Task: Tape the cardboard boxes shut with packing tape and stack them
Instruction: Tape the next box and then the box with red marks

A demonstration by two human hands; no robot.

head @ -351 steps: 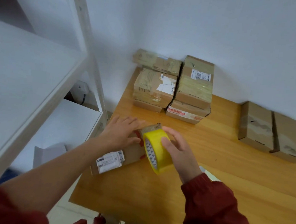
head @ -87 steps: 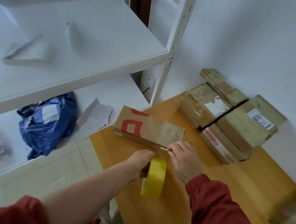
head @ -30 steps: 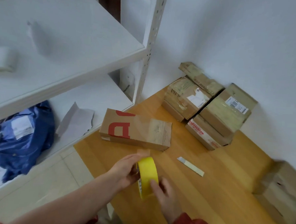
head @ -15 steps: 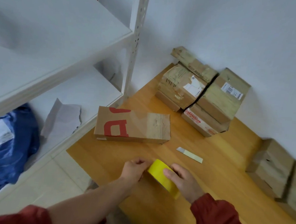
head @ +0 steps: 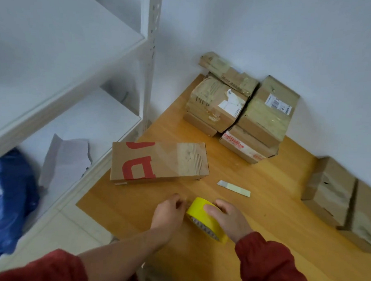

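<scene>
Spanning the left of the view, a white metal shelving unit (head: 65, 69) stood just beside the pale wooden desk (head: 282, 242), which carried everything else. A stack of taped brown cardboard boxes (head: 242, 113) sat in the far corner against the wall. A flat oblong cardboard box with red lettering (head: 157, 162) lay alone near the desk's left edge, well apart from the stack, with what looked like a glossy band of tape across its top. In front of it, nearer the person, the yellow roll of packing tape (head: 206, 221) stood tilted on the desk. The right hand (head: 229, 220) lay over the roll with its fingers curled round the rim, holding it. The left hand (head: 167, 214) was at the roll's left edge with fingertips bunched, apparently picking for the free end, though whether it had hold of it could not be told. A small pale strip (head: 233, 188) lay to the right of the lettered box. The step in hand looked like freeing a fresh length of tape. The next move would call for drawing the end out, laying it over an unsealed seam, pressing it flat, then lifting the box onto the stack.
</scene>
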